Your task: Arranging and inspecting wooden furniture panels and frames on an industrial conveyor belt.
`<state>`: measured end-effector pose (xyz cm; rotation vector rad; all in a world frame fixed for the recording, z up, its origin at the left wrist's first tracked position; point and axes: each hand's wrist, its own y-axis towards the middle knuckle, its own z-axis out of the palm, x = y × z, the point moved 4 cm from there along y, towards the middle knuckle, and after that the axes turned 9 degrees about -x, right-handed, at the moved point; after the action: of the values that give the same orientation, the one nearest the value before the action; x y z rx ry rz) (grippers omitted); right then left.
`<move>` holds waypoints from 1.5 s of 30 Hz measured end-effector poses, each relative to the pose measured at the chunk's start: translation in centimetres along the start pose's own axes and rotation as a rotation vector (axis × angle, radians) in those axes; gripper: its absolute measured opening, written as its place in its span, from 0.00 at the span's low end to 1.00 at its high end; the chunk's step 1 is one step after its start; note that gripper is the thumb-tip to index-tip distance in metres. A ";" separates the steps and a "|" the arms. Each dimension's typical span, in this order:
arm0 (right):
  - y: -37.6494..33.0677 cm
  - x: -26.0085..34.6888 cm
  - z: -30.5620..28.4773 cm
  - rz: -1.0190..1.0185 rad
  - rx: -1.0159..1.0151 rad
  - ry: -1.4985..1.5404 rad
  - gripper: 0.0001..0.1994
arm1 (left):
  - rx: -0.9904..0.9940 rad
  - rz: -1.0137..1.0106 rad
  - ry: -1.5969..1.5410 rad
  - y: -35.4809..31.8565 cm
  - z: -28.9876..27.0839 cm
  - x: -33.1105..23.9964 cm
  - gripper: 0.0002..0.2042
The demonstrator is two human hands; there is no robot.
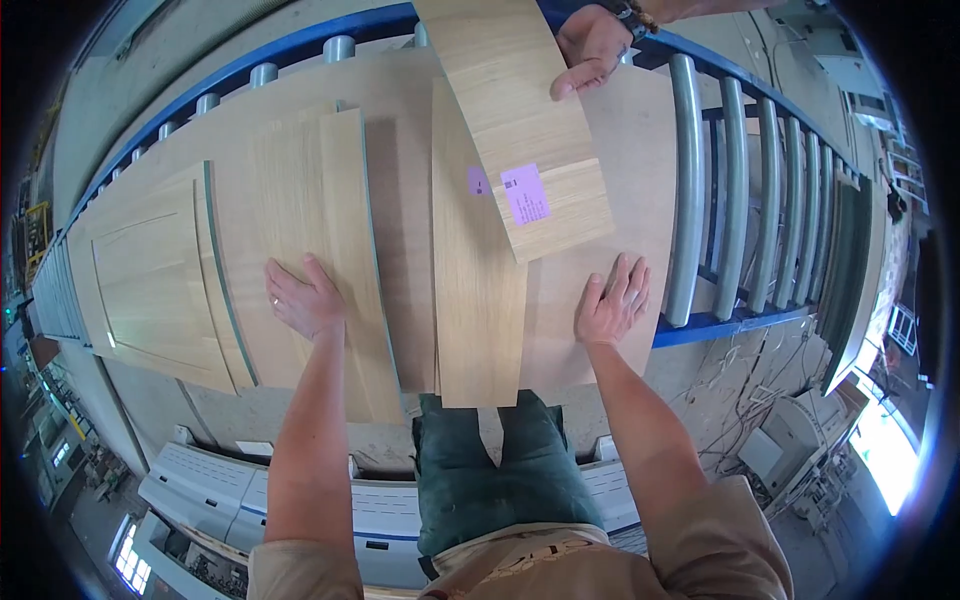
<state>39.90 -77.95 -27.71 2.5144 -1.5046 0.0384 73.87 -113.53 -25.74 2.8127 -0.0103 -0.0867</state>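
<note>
My left hand [306,297] lies flat with fingers spread on a pale wood panel [345,240] that has a greenish edge. On the right, my right hand [615,302] rests, fingers apart, on the large brown board [640,190] underneath everything. Between my hands a narrow wood panel [480,320] points toward me, a small purple label [478,181] on it. Above it, another wood panel [540,130] is tilted across at the far side, bearing a larger purple label [526,194]. A co-worker's hand [592,48] grips its right edge.
A framed wood panel [150,270] lies at the left of the board. The board sits on a blue-framed roller conveyor [735,190], whose grey rollers show at right. White machine housings [210,490] stand along the near side. Loose cables [760,370] and equipment lie on the right floor.
</note>
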 end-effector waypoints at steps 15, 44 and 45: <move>0.2 -0.7 0.5 0.003 0.009 -0.019 0.35 | 0.006 -0.006 -0.021 0.1 -0.1 -0.5 0.36; -0.5 -0.3 1.1 0.015 0.030 -0.003 0.36 | 0.068 -0.061 -0.054 0.4 0.7 0.6 0.39; -0.5 -0.4 1.2 0.015 0.031 -0.004 0.36 | 0.069 -0.061 -0.053 0.3 0.7 0.6 0.39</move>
<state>40.05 -77.63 -28.99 2.5291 -1.5355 0.0597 74.38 -114.08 -26.29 2.8793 0.0616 -0.1780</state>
